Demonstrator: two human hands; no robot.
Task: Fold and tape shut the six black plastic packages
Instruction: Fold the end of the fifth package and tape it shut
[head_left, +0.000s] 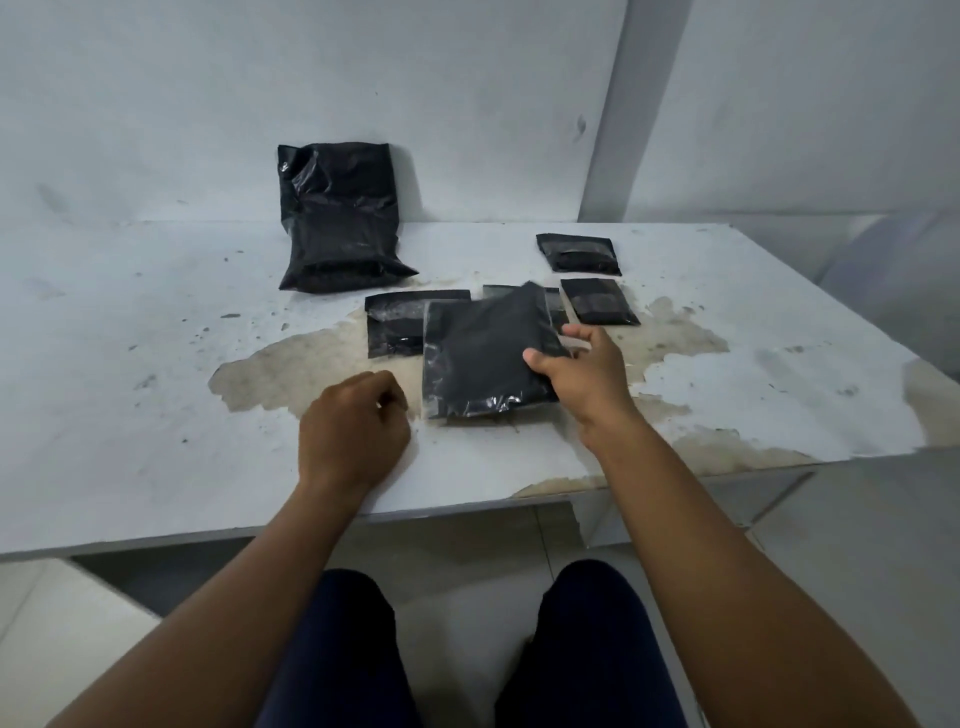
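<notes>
- While I monitor the single head view, I take the worn patch (291, 374) of bare brownish surface on the white table (130, 415) as my landmark.
- Right hand (582, 371): above the middle of the patch, thumb on top and fingers curled under the right edge of the central black package (478, 358), which it grips. The package's right side looks lifted; its near edge lies at or close to the table.
- Left hand (353, 426): at the near-left edge of the patch, curled into a loose fist, knuckles up. I cannot tell whether anything small sits inside it; nothing is visible.
- Flat black package (395, 325): at the far side of the patch, partly under the held one's left corner.
- Another black package (556, 304): behind the held one, mostly hidden; only its far edge shows.
- Small folded package (600, 301): at the far-right margin of the patch, lying flat.
- Second small folded package (579, 253): beyond it, off the patch on white paint.
- Large black bag (337, 218): well beyond the patch to the far left, leaning upright against the wall (208, 104).
- Dark-trousered knees (597, 649): below the table's near edge.
</notes>
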